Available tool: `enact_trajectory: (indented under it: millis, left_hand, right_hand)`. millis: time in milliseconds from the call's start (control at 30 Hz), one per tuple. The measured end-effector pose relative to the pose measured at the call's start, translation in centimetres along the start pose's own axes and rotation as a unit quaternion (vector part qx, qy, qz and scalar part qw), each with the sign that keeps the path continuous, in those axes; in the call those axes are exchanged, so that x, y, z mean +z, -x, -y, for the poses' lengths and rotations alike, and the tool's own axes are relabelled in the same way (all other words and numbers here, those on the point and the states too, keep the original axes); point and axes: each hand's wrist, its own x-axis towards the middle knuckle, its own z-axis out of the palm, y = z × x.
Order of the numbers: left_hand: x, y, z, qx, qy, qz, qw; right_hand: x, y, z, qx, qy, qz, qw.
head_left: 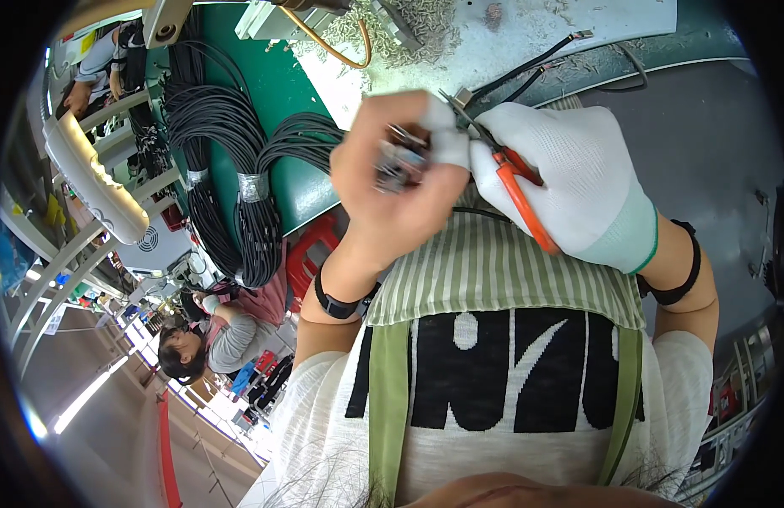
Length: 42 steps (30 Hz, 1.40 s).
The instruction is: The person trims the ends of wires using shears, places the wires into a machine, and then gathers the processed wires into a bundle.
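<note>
My left hand (409, 216) is curled in front of my apron, its palm full of small shiny metal parts (398, 167) that are blurred by motion. White covers sit on its thumb and a finger. Beside it, my right hand (582, 161), in a white glove with a pale green cuff, is closed round orange-handled pliers (525, 206). The dark jaws point up and left, between the two hands. Close to the jaws is a small metallic connector piece (463, 96); whether a finger touches it I cannot tell.
Black cables (527, 66) with bared ends lie on a white board (540, 42) strewn with small metal pieces (417, 38). Bundled black cables (214, 118) cover part of the green table (311, 199) at left. Beyond are a red stool (311, 250) and other people (239, 339).
</note>
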Motion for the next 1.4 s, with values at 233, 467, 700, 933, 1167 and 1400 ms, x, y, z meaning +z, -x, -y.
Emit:
enact_trajectory:
  millis: [233, 467, 700, 933, 1167, 1400]
  left_hand:
    - [0.0, 0.0, -1.1, -0.176, 0.178, -0.013, 0.968]
    - [-0.6, 0.2, 0.7, -0.084, 0.018, -0.001, 0.996]
    - [-1.3, -0.2, 1.3, -0.339, 0.256, 0.007, 0.905]
    - [-2.5, -2.9, 4.6, -0.329, 0.348, -0.021, 0.878]
    - [-3.0, -5.7, 5.5, -0.281, 0.290, 0.028, 0.914]
    - [-3.6, -6.2, 4.7, -0.223, 0.110, 0.044, 0.968]
  right_hand:
    - [0.4, -0.3, -0.5, -0.042, -0.039, -0.046, 0.997]
    - [0.5, -0.8, -0.2, -0.009, 0.045, -0.039, 0.998]
    - [1.0, -1.6, -1.5, 0.043, -0.151, 0.086, 0.984]
    - [-1.8, -6.0, -2.8, -0.017, -0.059, 0.002, 0.998]
    - [-1.6, -10.0, -4.0, -0.090, -0.109, 0.037, 0.989]
    - [-2.3, -10.8, -2.3, 0.256, -0.318, 0.166, 0.898]
